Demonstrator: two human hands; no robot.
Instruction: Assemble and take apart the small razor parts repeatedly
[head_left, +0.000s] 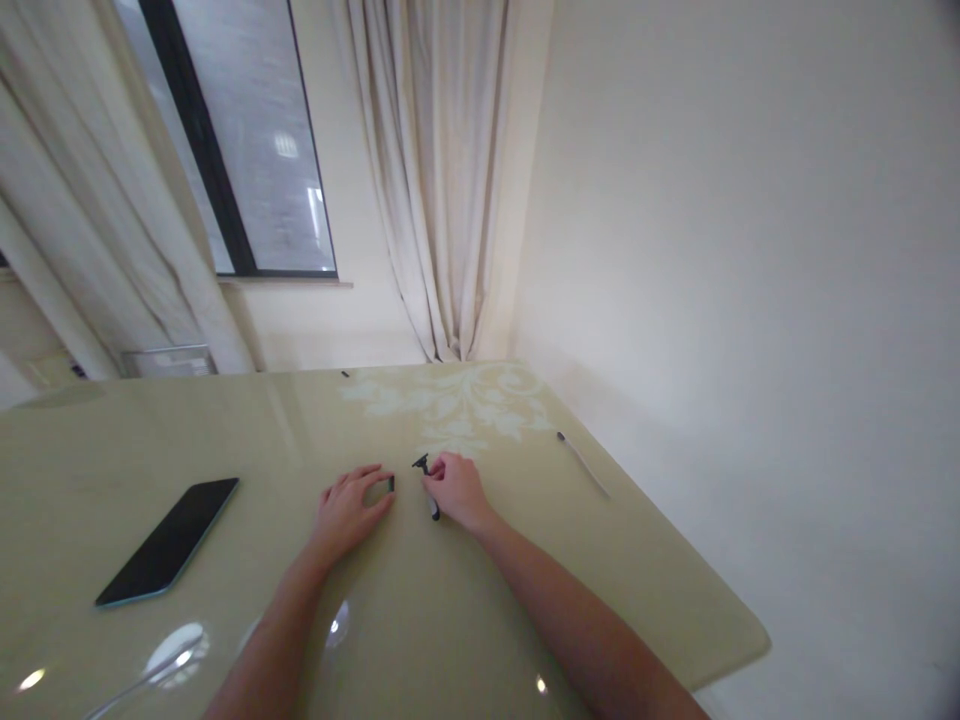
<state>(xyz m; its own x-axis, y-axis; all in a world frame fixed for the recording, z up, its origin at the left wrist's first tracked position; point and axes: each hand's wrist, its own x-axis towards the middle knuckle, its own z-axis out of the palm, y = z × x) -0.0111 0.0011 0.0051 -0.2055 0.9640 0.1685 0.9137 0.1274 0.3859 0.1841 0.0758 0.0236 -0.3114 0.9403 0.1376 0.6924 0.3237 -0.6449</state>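
My right hand [456,488] is closed around a razor [433,502] with a dark head and a grey and black handle, its head end pointing away from me. Just left of it, my left hand [351,508] grips a small dark piece [391,483] between thumb and fingertips; it looks like a razor cartridge, though its details are too small to make out. A narrow gap separates the piece from the razor. Both hands are low over the pale green glossy table [420,620].
A tablet [169,545] with a dark screen lies at left. A toothbrush [583,465] lies near the right edge, beside the wall. Another small dark piece [345,373] is at the far edge. A spoon [146,680] lies at the near left. Curtains [442,180] hang behind.
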